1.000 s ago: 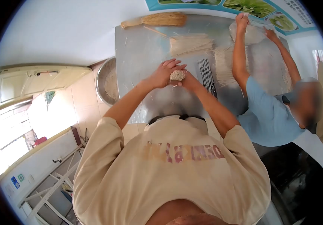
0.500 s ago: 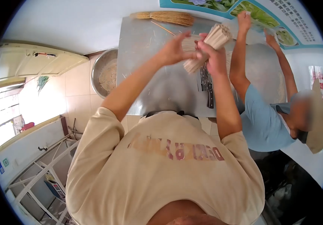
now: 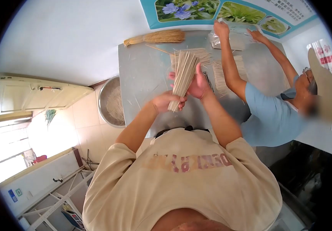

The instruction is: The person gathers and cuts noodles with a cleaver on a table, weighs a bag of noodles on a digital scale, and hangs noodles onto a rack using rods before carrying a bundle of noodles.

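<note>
A bundle of thin pale sticks, like dried noodles, is held slanted above the metal table. My left hand is wrapped round its lower end. Against the bundle's right side rests my right hand, thumb raised and fingers partly behind the bundle. More pale strands lie on the table beyond the bundle. A second flat pile lies to the right. Part of a dark slotted blade shows beside my right hand.
A straw brush lies at the table's far left edge. A metal bowl with crumbs stands left of the table. On the right, a co-worker in a blue shirt holds a clear bag with both hands.
The bundle has moved left and turned more upright. My left hand, earlier open and apart from it, has closed round its lower end; my right hand has loosened its grip.
</note>
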A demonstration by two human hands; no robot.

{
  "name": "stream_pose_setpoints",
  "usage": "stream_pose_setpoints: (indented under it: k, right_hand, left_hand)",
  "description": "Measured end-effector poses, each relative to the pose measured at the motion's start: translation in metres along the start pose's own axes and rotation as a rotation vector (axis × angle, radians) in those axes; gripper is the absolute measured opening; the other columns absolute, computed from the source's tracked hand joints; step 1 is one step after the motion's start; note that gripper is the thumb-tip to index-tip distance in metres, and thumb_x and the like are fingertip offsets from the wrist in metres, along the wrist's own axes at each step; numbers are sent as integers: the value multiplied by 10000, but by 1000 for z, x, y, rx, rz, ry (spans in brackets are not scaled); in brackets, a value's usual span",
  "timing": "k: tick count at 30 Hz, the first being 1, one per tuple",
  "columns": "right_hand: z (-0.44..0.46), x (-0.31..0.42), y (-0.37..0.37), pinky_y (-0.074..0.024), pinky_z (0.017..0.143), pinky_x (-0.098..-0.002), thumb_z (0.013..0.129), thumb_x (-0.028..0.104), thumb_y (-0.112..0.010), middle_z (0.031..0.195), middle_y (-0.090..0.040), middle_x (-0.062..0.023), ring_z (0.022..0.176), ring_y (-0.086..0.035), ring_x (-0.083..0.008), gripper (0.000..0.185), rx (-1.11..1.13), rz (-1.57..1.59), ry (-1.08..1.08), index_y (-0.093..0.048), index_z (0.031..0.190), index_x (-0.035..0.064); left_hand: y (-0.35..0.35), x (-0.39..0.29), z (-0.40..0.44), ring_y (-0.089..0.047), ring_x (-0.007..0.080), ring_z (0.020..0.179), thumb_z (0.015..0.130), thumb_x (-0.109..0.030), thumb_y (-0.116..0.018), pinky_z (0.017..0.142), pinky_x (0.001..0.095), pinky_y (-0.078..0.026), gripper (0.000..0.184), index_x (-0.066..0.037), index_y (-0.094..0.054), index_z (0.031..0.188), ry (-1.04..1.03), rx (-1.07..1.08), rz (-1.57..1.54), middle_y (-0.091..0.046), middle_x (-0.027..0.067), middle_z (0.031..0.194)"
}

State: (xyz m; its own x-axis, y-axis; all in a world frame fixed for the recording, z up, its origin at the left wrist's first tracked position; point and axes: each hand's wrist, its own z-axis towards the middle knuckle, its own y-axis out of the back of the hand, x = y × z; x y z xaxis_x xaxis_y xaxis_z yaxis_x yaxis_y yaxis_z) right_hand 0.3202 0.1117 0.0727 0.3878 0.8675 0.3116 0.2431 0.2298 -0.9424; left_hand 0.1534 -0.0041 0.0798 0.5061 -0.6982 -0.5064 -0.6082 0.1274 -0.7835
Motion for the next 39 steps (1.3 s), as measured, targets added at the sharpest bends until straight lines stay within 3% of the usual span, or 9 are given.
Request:
stream_pose_setpoints:
  k: [3,9,14,19,21,23,28,33,39]
  right_hand:
    - [-2,-19,-8,-321,1134,-574,812,805,-444,1459,-416,-281,1366,-411,-410,1065,-138,75,45,-302,1481,-12]
    - [-11,-19,-23,-353,1122,-556,875,688,-523,1444,-436,-275,1356,-429,-396,946,4,15,54,-342,1454,-38]
    - [-13,-24,-28,-477,1033,-472,912,266,-673,1229,-604,-195,1161,-602,-310,578,-198,-21,148,-460,1377,-3]
    - [-18,-28,-56,-541,877,-418,865,120,-700,999,-662,-143,936,-655,-266,378,-253,-148,187,-549,1192,6]
    - [-17,-26,-77,-550,816,-404,852,95,-703,942,-672,-138,870,-659,-257,309,-283,-244,216,-571,1118,9]
    - [-16,-27,-88,-548,790,-383,840,69,-690,878,-679,-123,836,-664,-252,263,-365,-439,359,-589,1076,10]
    - [-5,-15,-78,-548,830,-397,841,74,-690,960,-670,-141,903,-663,-260,245,-409,-331,346,-602,1059,4]
    - [8,-2,-40,-544,919,-409,852,82,-688,1015,-658,-146,963,-656,-264,220,-396,-163,270,-608,1033,-15]
    - [10,3,-30,-539,913,-393,859,97,-679,971,-669,-154,948,-657,-254,209,-551,-114,402,-625,1008,-40]
  left_hand:
    - [-8,13,-8,-613,168,786,848,-144,-699,702,326,-519,417,-64,-528,1219,-49,45,-52,-584,40,917]
    - [-13,18,-24,-655,201,898,852,-156,-709,798,357,-555,488,-48,-508,1283,8,122,56,-633,70,1035]
    - [-17,21,-34,-652,249,989,853,-209,-699,856,400,-542,624,-18,-431,1384,41,183,71,-614,120,1151]
    - [-26,13,-49,-554,294,1214,908,-407,-640,1026,450,-446,799,-4,-293,1504,58,310,-27,-527,174,1354]
    - [-3,8,-43,-474,281,1306,922,-560,-584,1105,446,-363,896,-6,-233,1532,64,-71,480,-460,170,1440]
    - [-15,-3,-44,-488,245,1289,960,-580,-514,1104,416,-363,829,-2,-292,1511,-30,-86,610,-492,152,1412]
    - [-27,-19,-38,-571,199,1184,1050,-415,-421,1012,354,-449,557,25,-476,1388,-87,-220,406,-596,132,1288]
    - [-15,-22,-27,-604,187,1103,1056,-351,-428,974,333,-469,498,35,-497,1363,-142,-318,305,-637,137,1230]
    - [25,-23,-17,-602,198,1084,1029,-313,-487,952,364,-470,437,6,-550,1322,-233,-476,408,-638,121,1231]
